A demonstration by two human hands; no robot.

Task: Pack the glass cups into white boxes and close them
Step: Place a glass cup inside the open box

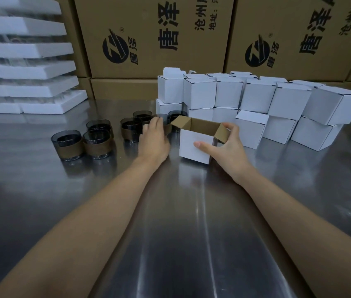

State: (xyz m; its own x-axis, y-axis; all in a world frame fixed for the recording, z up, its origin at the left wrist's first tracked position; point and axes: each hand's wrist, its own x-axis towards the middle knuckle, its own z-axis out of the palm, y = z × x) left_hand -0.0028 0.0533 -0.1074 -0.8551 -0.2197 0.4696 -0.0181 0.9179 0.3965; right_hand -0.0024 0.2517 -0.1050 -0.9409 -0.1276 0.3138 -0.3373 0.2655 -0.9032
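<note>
Open box held, a hand at the cups.
The right hand grips the open white box, thumb on its smooth front, fingers at the right flap (brown corrugated inside). It stands on the shiny steel worktop, bare on the near side. The left hand reaches a smoky round glass cup just left of the box; whether its fingers grip it cannot be told. Closed white boxes are stacked close behind.

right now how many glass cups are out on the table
7 glass cups: three at the left, two mid-table, one at the left hand, one behind the open box. Others may be hidden.
</note>
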